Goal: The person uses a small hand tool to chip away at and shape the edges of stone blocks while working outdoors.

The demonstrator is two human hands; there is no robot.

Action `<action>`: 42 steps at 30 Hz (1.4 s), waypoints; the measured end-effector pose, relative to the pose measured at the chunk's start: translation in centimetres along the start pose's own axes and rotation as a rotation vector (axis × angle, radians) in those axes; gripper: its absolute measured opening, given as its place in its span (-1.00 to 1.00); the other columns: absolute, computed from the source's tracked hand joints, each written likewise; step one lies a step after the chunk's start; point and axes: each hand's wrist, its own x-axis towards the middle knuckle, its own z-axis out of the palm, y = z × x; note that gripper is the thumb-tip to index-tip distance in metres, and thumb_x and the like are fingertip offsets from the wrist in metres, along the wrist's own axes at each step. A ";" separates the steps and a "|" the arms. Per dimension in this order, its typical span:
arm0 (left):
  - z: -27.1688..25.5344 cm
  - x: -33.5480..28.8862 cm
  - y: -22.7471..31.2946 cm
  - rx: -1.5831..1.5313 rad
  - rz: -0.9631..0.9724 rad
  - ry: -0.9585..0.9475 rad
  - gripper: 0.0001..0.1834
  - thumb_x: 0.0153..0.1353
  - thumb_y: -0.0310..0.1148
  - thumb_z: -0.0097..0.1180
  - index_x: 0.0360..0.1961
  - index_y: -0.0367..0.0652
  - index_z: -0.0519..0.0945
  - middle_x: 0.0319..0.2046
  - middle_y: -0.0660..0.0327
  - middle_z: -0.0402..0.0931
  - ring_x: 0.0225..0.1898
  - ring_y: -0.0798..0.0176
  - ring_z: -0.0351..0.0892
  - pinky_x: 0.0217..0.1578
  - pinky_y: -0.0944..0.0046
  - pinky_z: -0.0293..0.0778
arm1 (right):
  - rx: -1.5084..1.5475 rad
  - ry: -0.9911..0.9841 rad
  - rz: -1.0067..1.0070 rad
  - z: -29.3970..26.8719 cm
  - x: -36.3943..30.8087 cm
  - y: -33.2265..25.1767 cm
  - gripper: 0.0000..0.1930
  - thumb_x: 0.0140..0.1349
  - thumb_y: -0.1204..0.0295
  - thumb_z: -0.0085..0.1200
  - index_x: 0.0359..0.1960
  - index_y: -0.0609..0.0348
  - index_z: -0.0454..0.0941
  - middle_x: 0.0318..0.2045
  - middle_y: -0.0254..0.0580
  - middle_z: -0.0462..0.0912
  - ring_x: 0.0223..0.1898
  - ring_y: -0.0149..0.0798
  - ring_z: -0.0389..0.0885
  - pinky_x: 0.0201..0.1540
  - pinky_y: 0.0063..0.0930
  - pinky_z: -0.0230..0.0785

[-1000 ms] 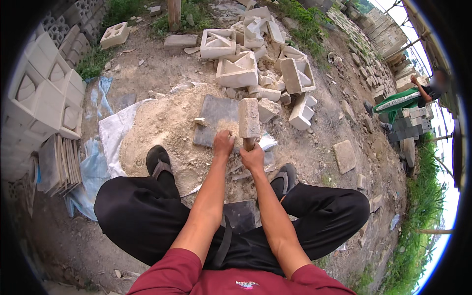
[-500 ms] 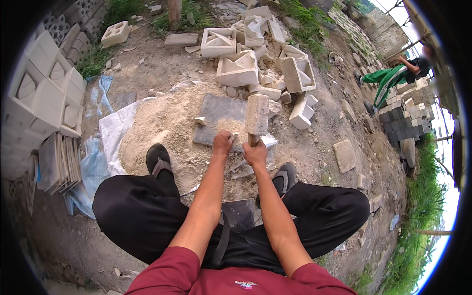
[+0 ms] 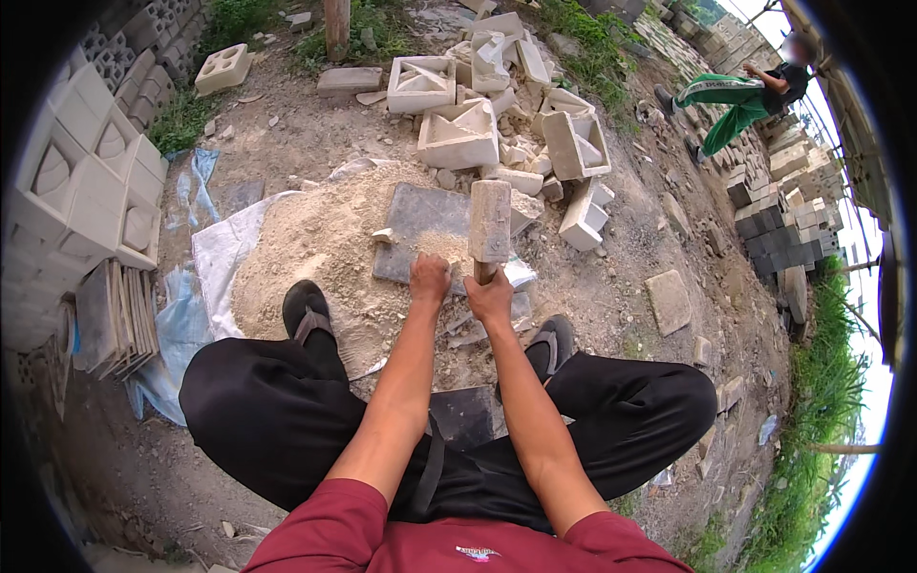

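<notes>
My right hand (image 3: 490,294) is closed round the handle of a dusty, block-headed mallet (image 3: 491,222). The mallet's head points away from me, over the right side of a dark flat slab (image 3: 406,222). At the slab's near edge is my left hand (image 3: 430,278), its fingers curled closed; whatever they hold is hidden. Pale crumbs (image 3: 442,244) lie on the slab just beyond that hand. A small pale chip (image 3: 382,235) rests at the slab's left edge.
Pale rubble (image 3: 306,239) is heaped left of the slab on a white sheet (image 3: 222,258). Broken pale blocks (image 3: 458,136) pile up beyond. Stacked blocks (image 3: 86,172) and leaning thin boards (image 3: 119,315) stand at left. A person in green trousers (image 3: 731,100) is at far right.
The mallet has shifted slightly left, its head staying raised. A small pale bit visible at my left fingers earlier no longer shows. The person at far right has moved left and away.
</notes>
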 end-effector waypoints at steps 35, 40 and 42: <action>-0.3 -0.2 -0.2 -0.137 -0.173 -0.053 -0.90 -0.05 -0.37 0.17 -0.52 -0.10 0.69 -0.32 0.15 0.58 -0.12 0.03 0.50 -0.06 0.06 0.37 | -0.144 -0.220 0.033 -0.1 0.6 4.3 -0.58 -0.11 0.25 0.21 -0.28 0.36 0.55 -0.57 0.01 0.62 -0.56 -0.17 0.64 -0.45 -0.29 0.46; -0.3 -0.4 -0.1 -0.115 -0.196 -0.082 -0.89 -0.03 -0.35 0.17 -0.51 -0.08 0.70 -0.31 0.12 0.58 -0.11 0.02 0.49 -0.07 0.05 0.39 | -0.034 -0.146 -0.039 1.1 0.1 4.1 -0.54 -0.09 0.25 0.21 -0.18 0.32 0.52 -0.51 0.04 0.64 -0.50 -0.11 0.65 -0.40 -0.27 0.48; 0.0 0.2 0.4 -0.109 -0.189 -0.085 -0.89 -0.02 -0.34 0.17 -0.50 -0.07 0.70 -0.31 0.12 0.57 -0.11 0.01 0.49 -0.08 0.05 0.39 | -0.164 -0.166 -0.075 0.7 -0.6 4.9 -0.55 -0.09 0.25 0.21 -0.19 0.31 0.52 -0.48 0.07 0.65 -0.45 -0.03 0.66 -0.35 -0.25 0.48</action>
